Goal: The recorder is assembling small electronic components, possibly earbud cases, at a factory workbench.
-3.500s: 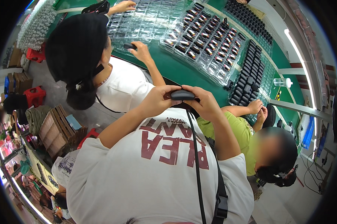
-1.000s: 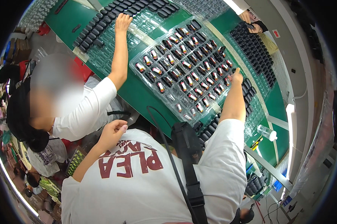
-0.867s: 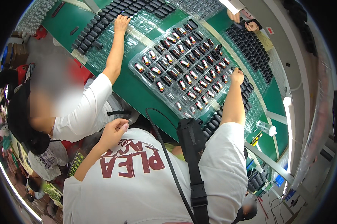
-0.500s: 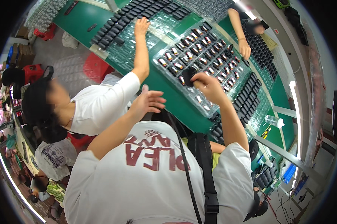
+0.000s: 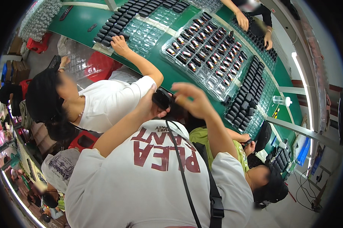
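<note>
A black rounded casing (image 5: 162, 99) sits in the left hand (image 5: 149, 106), this side of the green counter (image 5: 78, 21); the fingers grip it from below and the side, which seems to leave its upper face accessible. It looks smooth and glossy, finer detail indistinct. Just beside it, the right hand (image 5: 192, 100) is blurred, fingers bent; whether they hold anything I cannot tell. Beyond, a clear compartmented tray (image 5: 217, 90) apparently keeps small parts (image 5: 192, 67) separated.
</note>
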Action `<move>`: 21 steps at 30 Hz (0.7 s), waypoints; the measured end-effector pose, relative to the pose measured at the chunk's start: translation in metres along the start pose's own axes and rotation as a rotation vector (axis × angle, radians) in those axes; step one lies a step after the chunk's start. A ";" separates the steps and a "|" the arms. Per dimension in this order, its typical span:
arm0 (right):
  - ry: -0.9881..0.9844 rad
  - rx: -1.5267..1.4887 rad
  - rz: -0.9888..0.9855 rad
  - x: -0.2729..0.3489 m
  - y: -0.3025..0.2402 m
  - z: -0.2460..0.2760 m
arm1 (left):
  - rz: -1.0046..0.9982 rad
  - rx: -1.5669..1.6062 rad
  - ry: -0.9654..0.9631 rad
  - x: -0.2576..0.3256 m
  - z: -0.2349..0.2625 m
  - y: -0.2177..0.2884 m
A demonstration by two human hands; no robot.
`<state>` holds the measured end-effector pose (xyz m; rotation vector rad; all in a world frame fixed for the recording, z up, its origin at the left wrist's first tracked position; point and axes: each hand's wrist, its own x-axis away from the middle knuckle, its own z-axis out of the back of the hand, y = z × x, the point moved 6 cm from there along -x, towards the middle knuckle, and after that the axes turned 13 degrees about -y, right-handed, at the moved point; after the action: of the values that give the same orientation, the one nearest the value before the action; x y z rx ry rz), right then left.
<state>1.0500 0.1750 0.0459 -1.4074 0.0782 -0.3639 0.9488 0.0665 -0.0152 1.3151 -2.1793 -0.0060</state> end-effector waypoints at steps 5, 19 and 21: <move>0.469 0.495 -0.517 -0.027 0.148 0.117 | -0.059 -0.040 0.030 0.021 -0.001 0.001; 0.343 0.963 -0.686 -0.091 0.223 0.115 | -0.263 -0.004 0.129 0.035 0.009 0.011; 0.372 0.955 -0.664 -0.092 0.220 0.114 | -0.264 0.003 0.141 0.033 0.008 0.012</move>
<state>1.0384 0.3361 -0.1635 -0.3681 -0.2432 -1.0506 0.9240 0.0434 -0.0021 1.5470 -1.8777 -0.0133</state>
